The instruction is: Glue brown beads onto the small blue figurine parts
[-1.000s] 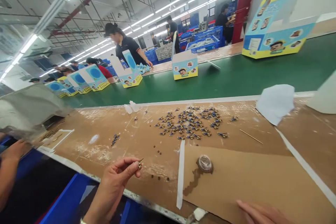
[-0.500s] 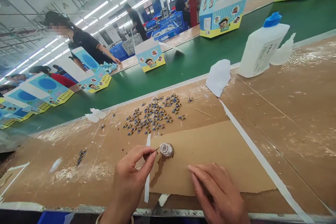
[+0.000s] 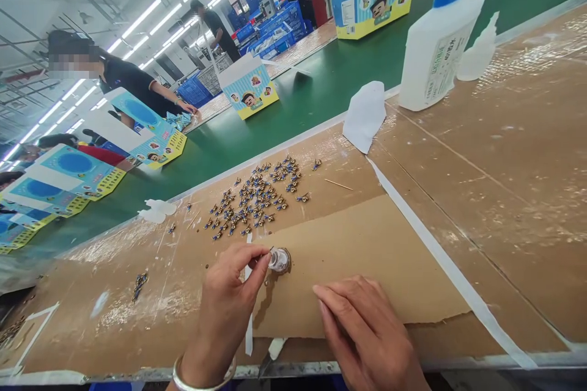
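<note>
My left hand point(image 3: 233, 293) is closed in a pinch, thumb and forefinger on a small thin dark piece point(image 3: 271, 250) whose kind I cannot make out. Its fingertips are right at a small round whitish pot point(image 3: 280, 261) that stands on a cardboard sheet point(image 3: 339, 256). A wet-looking dark streak runs from the pot toward me. My right hand point(image 3: 367, 330) rests on the sheet's near edge, fingers stretched out and close together, with nothing visible in it. Beyond the pot lies a loose heap of tiny blue, black and gold figures point(image 3: 257, 198).
A large white bottle with a blue cap point(image 3: 440, 49) and a small squeeze bottle point(image 3: 479, 52) stand at the right. Printed boxes point(image 3: 247, 95) sit on the green conveyor belt point(image 3: 302, 95). A wooden stick point(image 3: 338, 184) lies near the heap. Across the belt, a person point(image 3: 132, 85) handles small packets.
The view has shifted, so the table things appear further left. My left fingertips are closer to the pot and now overlap its rim in view. My right hand stays resting on the cardboard.
</note>
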`<state>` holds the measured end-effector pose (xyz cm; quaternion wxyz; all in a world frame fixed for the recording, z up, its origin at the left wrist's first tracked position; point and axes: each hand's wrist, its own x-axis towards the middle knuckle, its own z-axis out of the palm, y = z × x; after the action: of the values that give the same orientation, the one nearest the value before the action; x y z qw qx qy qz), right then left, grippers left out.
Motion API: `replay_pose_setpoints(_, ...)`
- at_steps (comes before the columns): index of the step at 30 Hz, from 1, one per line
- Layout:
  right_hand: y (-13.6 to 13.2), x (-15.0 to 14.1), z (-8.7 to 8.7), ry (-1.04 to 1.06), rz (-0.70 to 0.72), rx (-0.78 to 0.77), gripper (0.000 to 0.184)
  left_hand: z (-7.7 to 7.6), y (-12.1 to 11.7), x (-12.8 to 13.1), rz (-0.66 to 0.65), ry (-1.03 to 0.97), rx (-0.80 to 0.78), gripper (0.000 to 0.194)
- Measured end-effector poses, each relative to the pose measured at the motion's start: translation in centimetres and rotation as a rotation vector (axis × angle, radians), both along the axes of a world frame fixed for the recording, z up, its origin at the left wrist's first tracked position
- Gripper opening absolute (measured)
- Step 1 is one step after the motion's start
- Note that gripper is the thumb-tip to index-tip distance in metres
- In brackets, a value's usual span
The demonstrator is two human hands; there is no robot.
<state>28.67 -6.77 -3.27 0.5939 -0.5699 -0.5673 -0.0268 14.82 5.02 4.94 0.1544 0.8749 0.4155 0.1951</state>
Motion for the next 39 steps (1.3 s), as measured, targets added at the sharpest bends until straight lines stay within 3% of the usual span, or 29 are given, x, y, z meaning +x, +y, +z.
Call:
replay_pose_setpoints(12, -0.2, -0.2, -0.1, 0.021, 0.006, -0.008, 0.023, 0.6, 0.4, 0.2, 0.024, 0.117, 0.025, 0.015)
replay_pose_setpoints(29, -0.3, 0.0, 0.0, 0.019, -0.014, 0.009, 0.023, 0.9, 0.1, 0.4, -0.003, 0.113, 0.076, 0.012)
replay_pose_setpoints(31, -0.4, 0.1, 0.0, 0.016, -0.017, 0.01, 0.022, 1.5, -0.7, -0.2, 0.073, 0.056, 0.053, 0.011)
replay_pose_setpoints(35, -0.3, 0.2, 0.0, -0.017, -0.008, 0.006, 0.021, 2.2, -2.7, -3.2, 0.402, -0.188, -0.003, 0.015)
replay_pose_setpoints(39, -0.3, 0.6, -0.3, -0.1, -0.007, -0.005, 0.019, 0.6, -3.8, -8.2, 0.744, -0.472, -0.168, 0.03)
